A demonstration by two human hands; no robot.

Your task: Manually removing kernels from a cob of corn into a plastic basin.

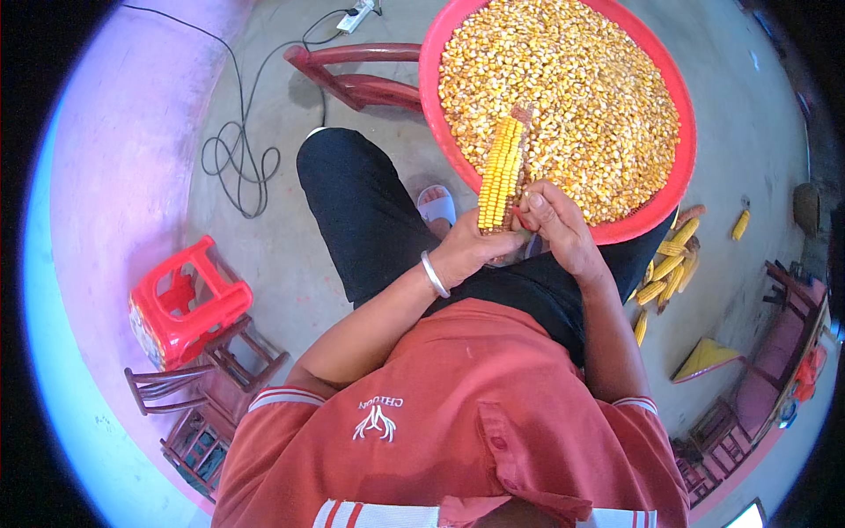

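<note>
My left hand (472,247), with a silver bangle on its wrist, grips the lower end of a partly shelled corn cob (500,175). Rows of yellow kernels remain on one side of the cob; its other side is bare and brown. My right hand (554,221) touches the bare side near the cob's lower end, fingers curled, with a small red thing at the fingertips, mostly hidden; I cannot tell what it is. Just beyond both hands, a large round red basket (686,145) is filled with loose corn kernels (561,86).
Several corn cobs (667,267) lie on the floor at the right, one apart (741,225). A red plastic stool (191,303) and wooden chairs (218,389) stand at the left. A black cable (244,152) runs to a power strip (356,16). Red wooden bars (363,56) adjoin the basket.
</note>
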